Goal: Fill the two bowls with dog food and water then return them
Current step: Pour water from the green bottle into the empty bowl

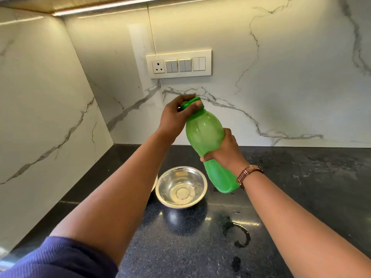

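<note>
Looking down, we see the white marble wall [281,57], smooth and veined in grey, meeting a dark speckled stone counter [301,197] polished enough to mirror the light. On the counter near our right forearm lie wet marks [242,235], one of them a curved streak.

We hold a green plastic bottle [206,137] above the counter, tilted with its top leaning left and away from us. It is translucent, rounded at the shoulder, pinched at the waist and flared again at the base. Our right hand [224,149] wraps its fingers around that narrow waist. Our left hand [176,115] is curled over the top, its fingers and thumb gripping the green cap [190,102]; we cannot tell whether the cap is seated or loose.

Below the bottle, a round steel bowl [181,187] sits on the counter, shiny, with clear water in its bottom. Just left of it, the pale edge of a second bowl [155,183] peeks from behind our left forearm; its contents are hidden.

On the wall is a cream rectangular switch plate [178,64] with a socket and rocker switches. A brown banded watch [249,174] circles our right wrist, and a ribbed purple sleeve [56,259] covers our left upper arm.
</note>
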